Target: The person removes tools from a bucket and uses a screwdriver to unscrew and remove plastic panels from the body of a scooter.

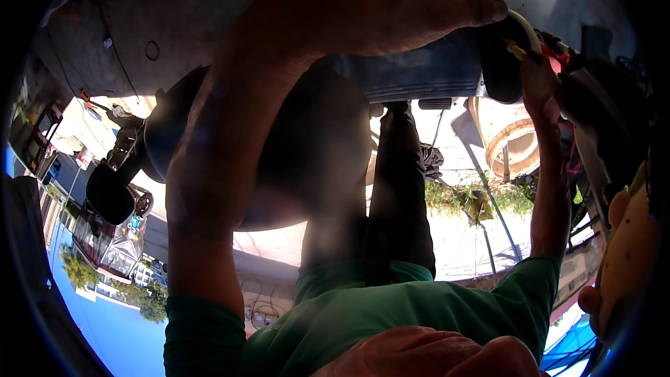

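Left hand [391, 0]: raised high and close to the camera, forearm running from the lower left up to the top centre, fingers stretched to the right and laid flat over a dark part at the top edge. Whether it grips anything cannot be told.

Right hand [539, 77]: arm in a green sleeve [516, 300] reaching straight up along the right side, fingers closed around a small yellow-tipped tool [515, 49]. The tool's long axis runs slantwise, its tip pointing up and left toward a round black part [499, 63] just beside a white hose [525, 28].

Blue panel [419, 73]: long axis across the picture, between the two hands, below the left hand.

Wooden barrel [513, 139]: well below the right hand, on sunlit ground.
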The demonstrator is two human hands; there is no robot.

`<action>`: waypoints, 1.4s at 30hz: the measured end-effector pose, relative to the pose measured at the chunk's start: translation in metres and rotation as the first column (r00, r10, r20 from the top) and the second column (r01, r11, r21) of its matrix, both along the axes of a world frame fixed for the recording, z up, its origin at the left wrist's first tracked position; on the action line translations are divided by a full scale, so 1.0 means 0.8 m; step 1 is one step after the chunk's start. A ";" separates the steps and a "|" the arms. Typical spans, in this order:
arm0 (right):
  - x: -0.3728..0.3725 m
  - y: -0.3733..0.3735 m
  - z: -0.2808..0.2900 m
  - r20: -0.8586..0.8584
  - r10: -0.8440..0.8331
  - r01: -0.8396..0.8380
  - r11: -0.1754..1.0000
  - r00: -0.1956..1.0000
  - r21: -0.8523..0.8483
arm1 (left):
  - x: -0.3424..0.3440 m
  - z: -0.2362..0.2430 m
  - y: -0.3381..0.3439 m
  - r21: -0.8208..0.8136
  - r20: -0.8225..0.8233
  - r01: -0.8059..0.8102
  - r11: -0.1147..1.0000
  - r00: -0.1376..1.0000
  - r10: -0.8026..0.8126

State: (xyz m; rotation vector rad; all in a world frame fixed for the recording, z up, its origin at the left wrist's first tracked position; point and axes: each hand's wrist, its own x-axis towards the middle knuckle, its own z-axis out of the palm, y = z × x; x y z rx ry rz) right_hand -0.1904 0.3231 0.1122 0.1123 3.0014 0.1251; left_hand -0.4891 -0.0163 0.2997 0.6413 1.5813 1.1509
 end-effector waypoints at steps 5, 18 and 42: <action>-0.001 0.009 -0.012 -0.002 -0.194 0.183 0.931 0.981 -0.316 | -0.010 -0.001 0.003 0.004 0.018 0.018 1.000 1.000 -0.018; -0.046 -0.007 0.012 0.156 -0.220 0.247 0.952 0.963 -0.180 | 0.004 -0.005 0.002 0.035 0.005 -0.025 0.999 1.000 0.025; -0.100 -0.004 0.012 0.335 -0.292 0.347 0.931 0.896 -0.117 | -0.008 -0.014 -0.005 0.083 -0.071 0.017 0.996 0.997 -0.011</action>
